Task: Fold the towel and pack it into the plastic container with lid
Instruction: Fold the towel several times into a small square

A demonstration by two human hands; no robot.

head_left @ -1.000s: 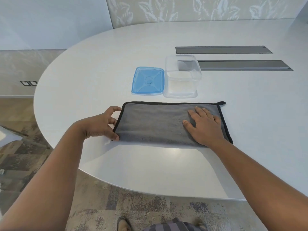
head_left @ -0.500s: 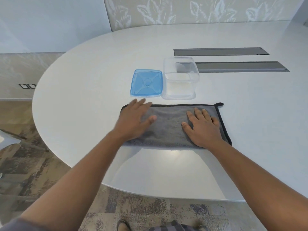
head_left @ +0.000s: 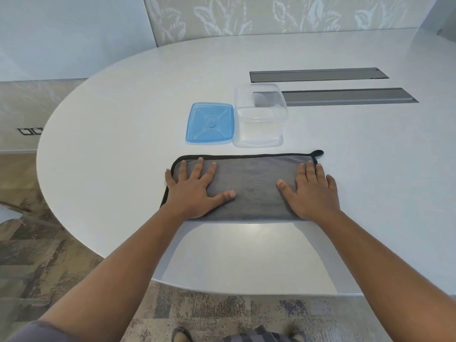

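A grey towel point(head_left: 254, 186) with black trim lies flat on the white table, folded into a long rectangle with a small loop at its far right corner. My left hand point(head_left: 195, 191) rests palm down on the towel's left end, fingers spread. My right hand point(head_left: 312, 193) lies flat on the right end, fingers apart. Just beyond the towel stands a clear plastic container point(head_left: 260, 114), open and empty. Its blue lid point(head_left: 209, 123) lies flat to the left of it, touching or nearly touching.
The white oval table point(head_left: 118, 134) curves away on the left and near side. Two dark cable-slot covers point(head_left: 345, 96) are set into the top behind the container. Patterned floor and my sandalled feet point(head_left: 182, 335) show below the near edge.
My left hand has moved from the towel's left edge onto its top and now presses flat. My right hand has slid toward the right end. The towel lies flatter.
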